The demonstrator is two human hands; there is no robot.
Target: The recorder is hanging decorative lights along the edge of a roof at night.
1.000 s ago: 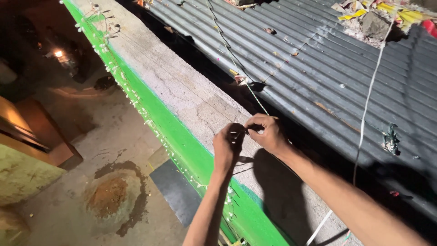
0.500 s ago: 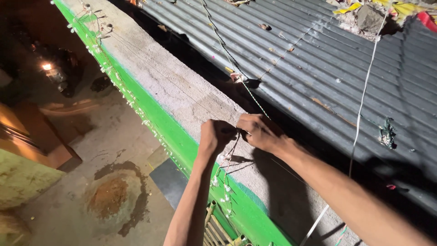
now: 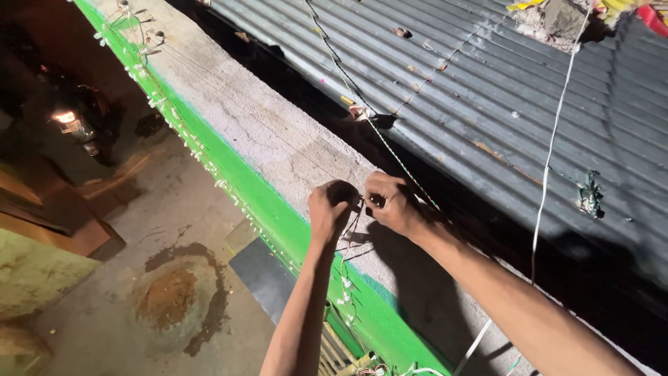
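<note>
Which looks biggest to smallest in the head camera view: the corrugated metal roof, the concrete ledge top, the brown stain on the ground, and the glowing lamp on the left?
1. corrugated metal roof
2. concrete ledge top
3. brown stain
4. glowing lamp

The stain and lamp lie far below the ledge, so their true sizes are unsure.

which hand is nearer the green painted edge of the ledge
Left. The left hand sits on the concrete top close above the green painted edge; the right hand is farther in, toward the corrugated roof.
</note>
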